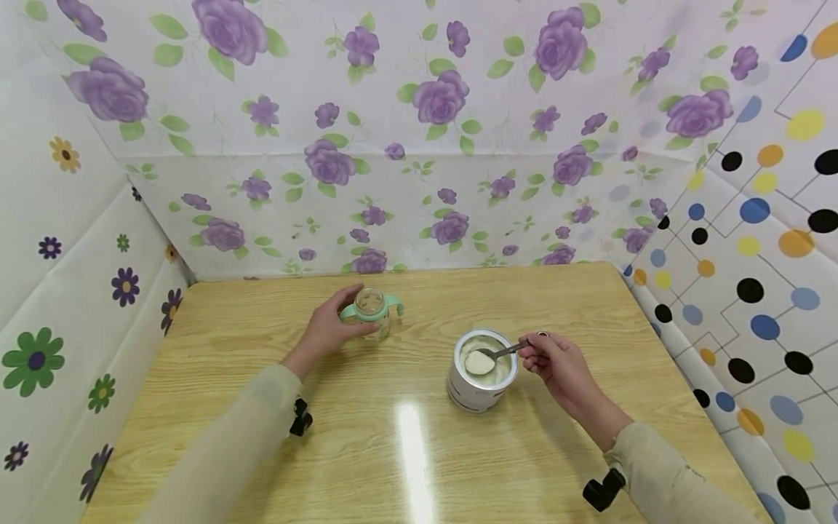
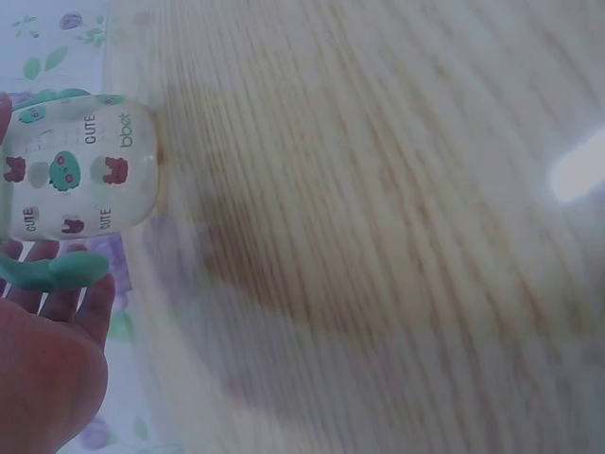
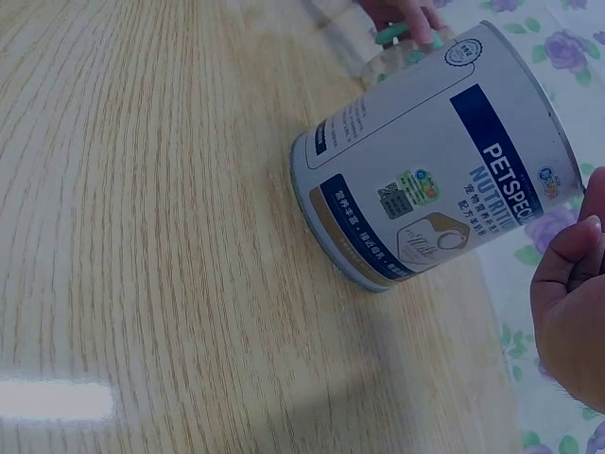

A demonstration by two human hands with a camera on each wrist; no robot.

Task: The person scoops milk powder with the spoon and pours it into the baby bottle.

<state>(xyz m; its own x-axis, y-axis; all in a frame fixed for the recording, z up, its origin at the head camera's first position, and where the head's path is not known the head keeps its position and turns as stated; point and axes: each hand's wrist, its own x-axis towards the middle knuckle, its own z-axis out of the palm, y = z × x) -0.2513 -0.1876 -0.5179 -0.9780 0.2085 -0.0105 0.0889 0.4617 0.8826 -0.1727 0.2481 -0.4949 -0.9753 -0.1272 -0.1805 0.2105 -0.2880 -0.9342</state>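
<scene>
My left hand (image 1: 329, 327) holds a clear baby bottle (image 1: 376, 329) by its side, thumb in front and fingers behind. The bottle is uncapped and upright, with a mint-green collar and two handles; small printed animals and "CUTE" show on its wall in the left wrist view. My right hand (image 1: 561, 372) pinches the dark handle of a spoon (image 1: 512, 348). White powder (image 1: 481, 362) heaps in the spoon's bowl, which sits within the rim of an open milk powder can (image 1: 476, 400). The can's printed label (image 3: 425, 180) faces the right wrist camera.
Both containers stand on a wood-grain table (image 1: 353, 437), the bottle farther back and left of the can. A purple-flowered sheet (image 1: 393, 196) hangs along the back edge. Patterned sheets also line the left and right sides. A light strip reflects on the tabletop.
</scene>
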